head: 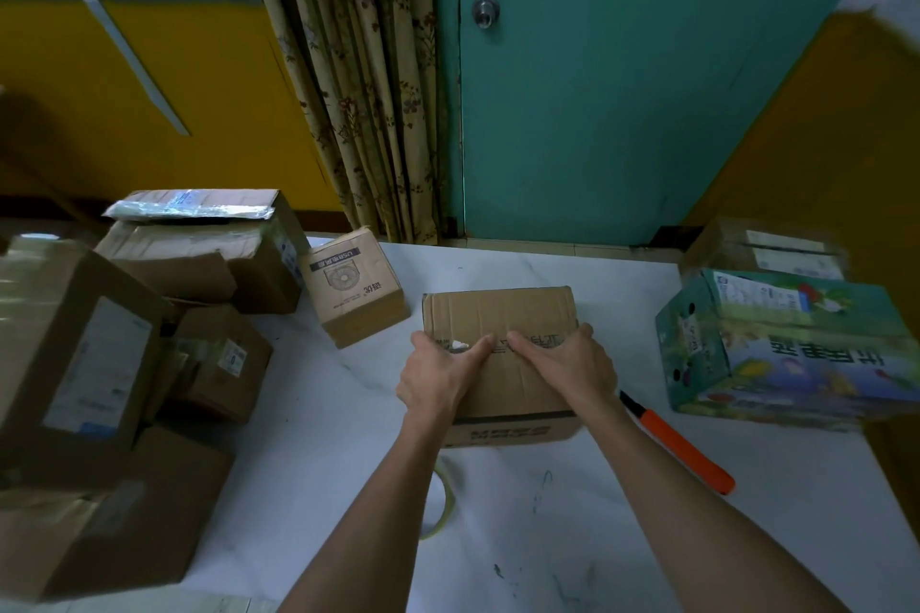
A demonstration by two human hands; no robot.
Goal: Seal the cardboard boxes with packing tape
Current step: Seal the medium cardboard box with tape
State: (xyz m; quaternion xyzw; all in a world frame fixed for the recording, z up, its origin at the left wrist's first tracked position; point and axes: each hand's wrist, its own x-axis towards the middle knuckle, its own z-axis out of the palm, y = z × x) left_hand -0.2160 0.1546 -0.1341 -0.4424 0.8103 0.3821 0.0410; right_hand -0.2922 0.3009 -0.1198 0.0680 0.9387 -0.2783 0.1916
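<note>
White table (323,413), boxes (356,294) around. Left hand (438,378) and right hand (567,363) press flat on the middle box (498,309). Taping seems not yet begun; tape roll (444,503) nearby.

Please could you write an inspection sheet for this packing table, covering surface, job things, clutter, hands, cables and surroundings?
Surface: white marbled table, a few dark marks near the front.
Job's things: plain brown cardboard box, flaps closed; yellowish tape roll, partly hidden by the left forearm; orange-handled cutter lying at right.
Clutter: pile of brown cartons at left; small fan-printed box; green printed carton at right.
Hands: left hand and right hand press flat on the box top.
Cables: nothing seen.
Surroundings: teal door, floral curtain, yellow wall.
</note>
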